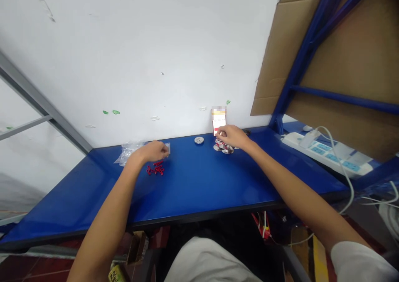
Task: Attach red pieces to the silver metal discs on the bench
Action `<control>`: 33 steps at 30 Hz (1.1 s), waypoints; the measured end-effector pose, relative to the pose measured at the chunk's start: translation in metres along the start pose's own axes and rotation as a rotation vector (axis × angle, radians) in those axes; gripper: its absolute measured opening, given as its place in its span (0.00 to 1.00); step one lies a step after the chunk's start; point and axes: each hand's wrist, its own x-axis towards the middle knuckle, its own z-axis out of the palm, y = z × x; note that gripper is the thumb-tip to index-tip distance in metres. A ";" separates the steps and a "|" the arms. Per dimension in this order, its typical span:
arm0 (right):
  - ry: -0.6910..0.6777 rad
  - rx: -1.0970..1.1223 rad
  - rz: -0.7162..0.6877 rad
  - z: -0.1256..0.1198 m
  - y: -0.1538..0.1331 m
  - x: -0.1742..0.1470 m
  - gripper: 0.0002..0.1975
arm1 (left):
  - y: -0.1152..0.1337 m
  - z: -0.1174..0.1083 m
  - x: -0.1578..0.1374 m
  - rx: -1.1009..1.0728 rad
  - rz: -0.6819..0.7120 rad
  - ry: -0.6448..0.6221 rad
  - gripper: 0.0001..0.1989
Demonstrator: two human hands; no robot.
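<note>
My left hand [153,151] is over the left part of the blue table, its fingers curled together. A small clear plastic piece [168,146] shows by its fingertips; I cannot tell whether it is held. Just below lies a loose group of red cords [156,169]. My right hand [233,135] is closed in a pinch above a pile of shiny silver discs [228,150] with some red among them. What those fingers hold, if anything, is hidden. Between the hands, nearer the wall, lies a single round silver disc [198,140].
A lit phone [219,122] leans against the white wall behind my right hand. Crumpled clear plastic bags [127,151] lie beyond my left forearm. At the right end of the blue table [193,186] is a white power strip [327,155] with a plugged-in cable.
</note>
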 end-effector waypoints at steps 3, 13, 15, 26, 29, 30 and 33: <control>-0.022 0.036 -0.072 0.007 -0.024 -0.005 0.11 | -0.009 -0.005 -0.004 -0.028 -0.094 -0.068 0.08; -0.088 0.079 -0.152 0.026 -0.047 -0.012 0.08 | -0.012 0.001 -0.006 -0.042 -0.325 -0.285 0.06; -0.093 0.077 -0.180 0.033 -0.045 -0.012 0.08 | -0.014 0.000 -0.006 -0.045 -0.315 -0.304 0.05; -0.047 -0.076 -0.314 0.080 -0.029 0.005 0.19 | -0.031 -0.007 -0.009 -0.088 -0.305 -0.232 0.07; -0.038 -0.140 -0.310 0.085 -0.027 0.008 0.12 | -0.031 -0.003 -0.007 -0.074 -0.342 -0.252 0.08; -0.026 -0.169 -0.299 0.084 -0.028 0.009 0.10 | -0.031 -0.002 -0.006 -0.072 -0.360 -0.273 0.08; -0.006 -0.235 -0.273 0.079 -0.030 0.009 0.09 | -0.034 0.002 -0.005 -0.097 -0.390 -0.322 0.06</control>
